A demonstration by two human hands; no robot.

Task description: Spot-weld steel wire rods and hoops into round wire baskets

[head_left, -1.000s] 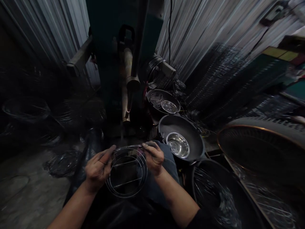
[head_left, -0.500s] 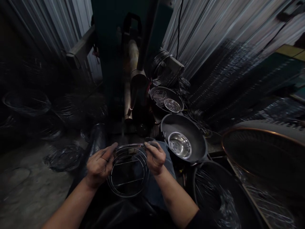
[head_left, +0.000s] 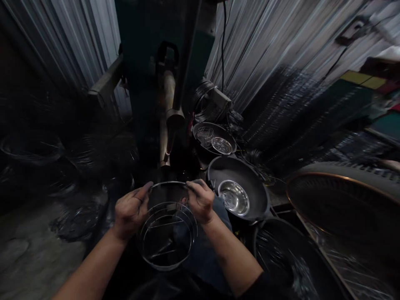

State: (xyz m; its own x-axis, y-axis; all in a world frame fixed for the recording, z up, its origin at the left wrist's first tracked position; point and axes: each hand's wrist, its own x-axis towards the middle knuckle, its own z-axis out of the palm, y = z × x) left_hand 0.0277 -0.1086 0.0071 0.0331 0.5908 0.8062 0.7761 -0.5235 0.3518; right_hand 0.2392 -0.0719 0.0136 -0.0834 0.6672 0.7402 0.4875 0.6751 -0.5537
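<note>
Wire basket hangs pinched between left hand and right hand.

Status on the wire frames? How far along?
Done, apparently: wire frames piled in the black pan at lower right. In hand: one round wire frame, pinched at its rim by the left hand and right hand. Left, perhaps: wire pieces in the farther black pan. Total count can't be told.

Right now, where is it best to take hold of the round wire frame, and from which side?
Grip the top hoop from above, at two opposite sides, as the left hand and right hand do: it is an open ring, with the crossbars lower down.
</note>
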